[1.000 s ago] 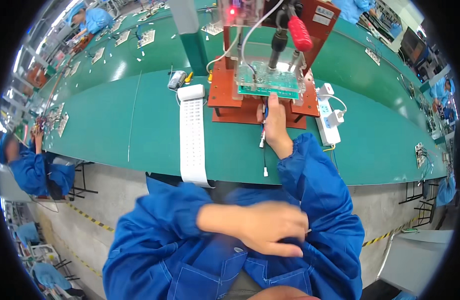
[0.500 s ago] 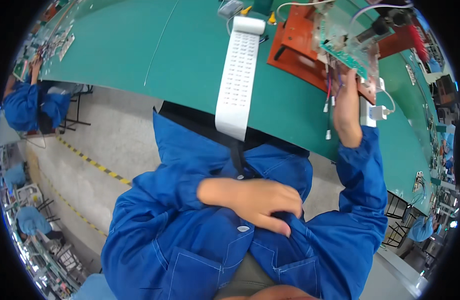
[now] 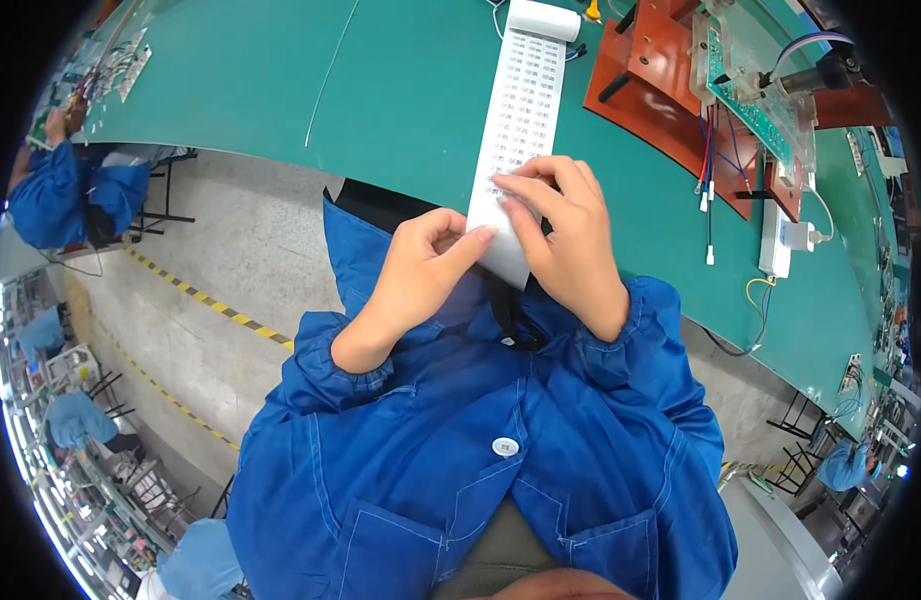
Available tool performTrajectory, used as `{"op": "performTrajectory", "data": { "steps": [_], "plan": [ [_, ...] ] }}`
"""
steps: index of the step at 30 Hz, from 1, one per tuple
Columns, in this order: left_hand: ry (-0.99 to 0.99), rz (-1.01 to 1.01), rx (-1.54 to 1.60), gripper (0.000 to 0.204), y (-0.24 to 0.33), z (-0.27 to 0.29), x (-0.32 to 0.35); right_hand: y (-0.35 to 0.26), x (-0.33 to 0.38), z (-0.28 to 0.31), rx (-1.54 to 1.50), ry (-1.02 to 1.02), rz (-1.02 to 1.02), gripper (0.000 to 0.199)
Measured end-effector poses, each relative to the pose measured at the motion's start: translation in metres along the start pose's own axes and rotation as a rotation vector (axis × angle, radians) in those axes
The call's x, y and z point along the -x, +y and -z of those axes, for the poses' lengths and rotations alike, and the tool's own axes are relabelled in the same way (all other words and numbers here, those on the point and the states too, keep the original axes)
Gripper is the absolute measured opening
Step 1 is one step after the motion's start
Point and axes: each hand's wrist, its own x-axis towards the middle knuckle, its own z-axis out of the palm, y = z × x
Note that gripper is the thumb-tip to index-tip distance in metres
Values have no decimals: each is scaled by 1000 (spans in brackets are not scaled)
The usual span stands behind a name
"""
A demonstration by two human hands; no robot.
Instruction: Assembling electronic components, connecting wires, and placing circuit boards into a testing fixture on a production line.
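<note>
Item: my left hand [image 3: 421,265] and right hand [image 3: 566,235], both pinching the hanging end of the white label strip [image 3: 521,120]. Strip runs to twelve o'clock across the green bench [image 3: 281,90]; no label visibly lifted, peeling seemingly just begun. Orange fixture [image 3: 671,80] at one o'clock, untouched.

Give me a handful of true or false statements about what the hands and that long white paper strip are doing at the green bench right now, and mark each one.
1. Both hands touch the white paper strip. True: the left hand and right hand meet at its lower end.
2. The strip lies flat wholly on the green table. False: its lower end hangs over the table's near edge.
3. The right hand grips the circuit board. False: the board sits in the red-brown fixture, away from both hands.
4. The person wears a blue coat. True.
5. The strip is blank. False: it carries rows of small print.
</note>
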Motion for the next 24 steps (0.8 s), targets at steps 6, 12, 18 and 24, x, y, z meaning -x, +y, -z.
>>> {"op": "performTrajectory", "data": {
  "steps": [6, 12, 18, 24],
  "plan": [
    [-31, -25, 188, 24, 14, -3, -15, 0, -10, 4, -131, -55, -73, 23],
    [-126, -36, 260, 20, 25, 1, -32, 6, -26, 2, -197, -78, -47, 24],
    [-162, 79, 52, 19, 28, 17, -30, 10, -23, 0, -192, -33, 91, 18],
    [-279, 153, 301, 27, 33, 23, -32, 10, -22, 2, -26, 57, 275, 17]
  ]
}}
